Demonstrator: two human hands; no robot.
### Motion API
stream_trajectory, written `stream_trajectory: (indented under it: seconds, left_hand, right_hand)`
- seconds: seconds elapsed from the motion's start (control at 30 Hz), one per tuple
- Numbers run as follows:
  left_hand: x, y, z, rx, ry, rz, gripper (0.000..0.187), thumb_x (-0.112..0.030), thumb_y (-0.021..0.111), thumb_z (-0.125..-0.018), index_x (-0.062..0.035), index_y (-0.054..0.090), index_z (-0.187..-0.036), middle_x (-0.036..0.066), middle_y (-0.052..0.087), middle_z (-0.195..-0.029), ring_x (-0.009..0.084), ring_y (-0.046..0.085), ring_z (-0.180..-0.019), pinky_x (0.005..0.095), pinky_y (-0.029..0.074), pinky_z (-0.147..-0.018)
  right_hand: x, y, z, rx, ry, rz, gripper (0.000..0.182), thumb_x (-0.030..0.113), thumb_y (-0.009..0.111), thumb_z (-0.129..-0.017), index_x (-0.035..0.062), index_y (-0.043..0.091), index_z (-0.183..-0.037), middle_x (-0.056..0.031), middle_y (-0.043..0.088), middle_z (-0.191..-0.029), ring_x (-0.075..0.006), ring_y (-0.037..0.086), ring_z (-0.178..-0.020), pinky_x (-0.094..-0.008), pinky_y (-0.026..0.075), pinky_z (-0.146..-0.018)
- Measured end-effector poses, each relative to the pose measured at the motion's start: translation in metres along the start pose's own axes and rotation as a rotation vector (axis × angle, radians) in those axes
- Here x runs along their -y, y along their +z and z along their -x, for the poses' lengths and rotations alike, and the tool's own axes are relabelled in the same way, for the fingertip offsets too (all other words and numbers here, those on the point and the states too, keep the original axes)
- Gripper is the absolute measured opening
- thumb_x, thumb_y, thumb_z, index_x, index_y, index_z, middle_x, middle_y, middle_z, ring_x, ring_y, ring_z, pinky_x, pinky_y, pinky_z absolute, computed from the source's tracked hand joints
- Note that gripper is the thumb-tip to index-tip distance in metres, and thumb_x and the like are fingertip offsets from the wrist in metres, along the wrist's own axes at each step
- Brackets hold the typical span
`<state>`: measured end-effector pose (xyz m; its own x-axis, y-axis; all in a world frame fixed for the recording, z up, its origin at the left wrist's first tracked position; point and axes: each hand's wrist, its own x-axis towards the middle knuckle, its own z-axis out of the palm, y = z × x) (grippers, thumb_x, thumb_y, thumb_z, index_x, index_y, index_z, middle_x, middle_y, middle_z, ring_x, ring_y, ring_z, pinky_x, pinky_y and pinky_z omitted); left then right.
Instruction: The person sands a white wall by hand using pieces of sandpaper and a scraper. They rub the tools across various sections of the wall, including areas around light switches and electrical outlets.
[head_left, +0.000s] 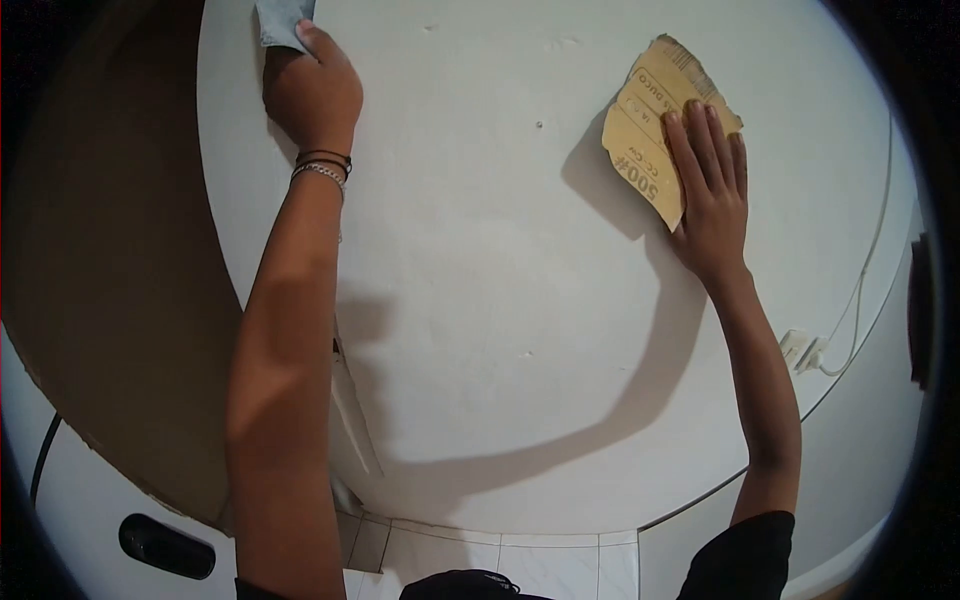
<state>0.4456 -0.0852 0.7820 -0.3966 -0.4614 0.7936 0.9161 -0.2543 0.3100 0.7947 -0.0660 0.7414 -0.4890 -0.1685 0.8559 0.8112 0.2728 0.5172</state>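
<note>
At the upper left, my left hand (315, 95) is closed around a folded, light grey-blue piece (285, 22) that looks like cloth or paper, beside the left edge of the white wall (480, 250). Dark cords and a light bracelet circle that wrist. At the upper right, my right hand (712, 195) holds a torn yellow sandpaper sheet (640, 125), its fingers stretched over the printed backing marked 500#. The thumb is hidden. The sheet curls a little and casts a shadow on the wall to its lower left.
A white plug and socket (803, 352) with a cable sit at the lower right. Brown surface (110, 250) fills the left side. White floor tiles (545, 565) show at the bottom, and a black oblong object (167, 546) lies at the lower left. Small marks dot the wall.
</note>
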Motion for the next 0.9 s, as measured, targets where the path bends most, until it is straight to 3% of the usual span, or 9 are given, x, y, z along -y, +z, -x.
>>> stream_trajectory:
  seconds: [0.23, 0.37, 0.47, 0.53, 0.6, 0.67, 0.7, 0.8, 0.9]
  left_hand:
    - [0.006, -0.003, -0.001, 0.057, -0.054, -0.006, 0.053, -0.035, 0.033, -0.092, 0.0065, 0.058, -0.072, 0.022, 0.061, -0.071, 0.0391, 0.057, -0.068, 0.0443, 0.045, -0.066]
    - [0.008, 0.001, -0.003, 0.017, 0.029, -0.030, 0.042, -0.030, 0.037, -0.091, 0.0054, 0.055, -0.076, 0.020, 0.059, -0.071, 0.0371, 0.056, -0.067, 0.0432, 0.044, -0.061]
    - [0.016, -0.002, -0.001, 0.025, 0.067, -0.037, 0.037, -0.027, 0.039, -0.090, 0.0043, 0.053, -0.076, 0.019, 0.057, -0.065, 0.0361, 0.056, -0.061, 0.0426, 0.044, -0.055]
    - [0.012, -0.005, -0.005, 0.019, 0.039, -0.071, 0.043, -0.030, 0.037, -0.091, 0.0034, 0.054, -0.069, 0.018, 0.056, -0.060, 0.0362, 0.055, -0.057, 0.0427, 0.043, -0.052]
    - [0.010, -0.008, -0.005, 0.109, -0.023, -0.118, 0.050, -0.032, 0.036, -0.091, 0.0020, 0.054, -0.060, 0.016, 0.054, -0.052, 0.0364, 0.053, -0.051, 0.0431, 0.042, -0.049]
    - [0.011, -0.007, -0.006, -0.010, 0.040, -0.068, 0.053, -0.034, 0.036, -0.091, 0.0012, 0.053, -0.055, 0.014, 0.051, -0.046, 0.0370, 0.052, -0.047, 0.0435, 0.042, -0.048]
    - [-0.006, -0.013, -0.003, 0.227, -0.150, -0.092, 0.050, -0.036, 0.035, -0.091, 0.0068, 0.060, -0.084, 0.023, 0.062, -0.084, 0.0416, 0.056, -0.079, 0.0451, 0.043, -0.071]
    - [0.007, -0.001, -0.003, -0.039, 0.087, -0.079, 0.044, -0.031, 0.037, -0.091, 0.0036, 0.056, -0.071, 0.019, 0.058, -0.064, 0.0376, 0.055, -0.060, 0.0440, 0.044, -0.057]
    - [0.005, 0.006, -0.001, 0.025, 0.072, -0.079, 0.037, -0.027, 0.040, -0.090, 0.0064, 0.054, -0.099, 0.024, 0.056, -0.099, 0.0379, 0.052, -0.093, 0.0431, 0.040, -0.083]
  right_hand:
    - [-0.041, 0.007, -0.061, -0.196, 0.089, 0.146, 0.051, 0.013, 0.054, -0.082, 0.0124, 0.040, -0.131, -0.0095, 0.046, -0.127, -0.0252, 0.042, -0.117, -0.0400, 0.028, -0.102]
    - [0.003, 0.014, -0.053, 0.059, 0.062, -0.107, 0.062, 0.009, 0.052, -0.078, 0.0159, 0.032, -0.136, -0.0059, 0.031, -0.141, -0.0230, 0.024, -0.132, -0.0391, 0.013, -0.109]
    - [0.090, 0.009, 0.004, 0.471, -0.512, -0.359, 0.060, 0.017, 0.056, -0.077, 0.0230, 0.036, -0.133, 0.0016, 0.031, -0.140, -0.0145, 0.025, -0.131, -0.0424, 0.010, -0.111]
    - [0.106, 0.003, 0.020, 0.450, -0.699, -0.435, 0.048, 0.016, 0.047, -0.084, 0.0253, 0.040, -0.130, 0.0052, 0.037, -0.136, -0.0121, 0.029, -0.129, -0.0372, 0.016, -0.110]
    - [0.076, 0.007, -0.008, 0.403, -0.528, -0.384, 0.047, 0.014, 0.045, -0.085, 0.0260, 0.040, -0.130, 0.0051, 0.040, -0.135, -0.0133, 0.032, -0.128, -0.0360, 0.019, -0.109]
    - [0.018, 0.010, -0.041, 0.133, -0.236, -0.157, 0.047, 0.009, 0.046, -0.083, 0.0125, 0.041, -0.129, -0.0071, 0.039, -0.135, -0.0228, 0.036, -0.124, -0.0412, 0.023, -0.107]
    - [-0.023, 0.011, -0.050, 0.050, 0.026, -0.117, 0.049, 0.007, 0.049, -0.079, 0.0152, 0.045, -0.127, -0.0105, 0.046, -0.128, -0.0284, 0.042, -0.118, -0.0405, 0.030, -0.102]
    - [-0.091, -0.008, -0.055, -0.264, 0.365, 0.220, 0.048, 0.022, 0.048, -0.088, 0.0133, 0.036, -0.134, -0.0175, 0.033, -0.137, -0.0275, 0.023, -0.132, -0.0418, 0.015, -0.108]
    - [-0.084, 0.005, -0.005, -0.141, 0.090, 0.002, 0.054, 0.008, 0.051, -0.078, 0.0125, 0.041, -0.130, -0.0141, 0.045, -0.128, -0.0297, 0.038, -0.122, -0.0411, 0.024, -0.104]
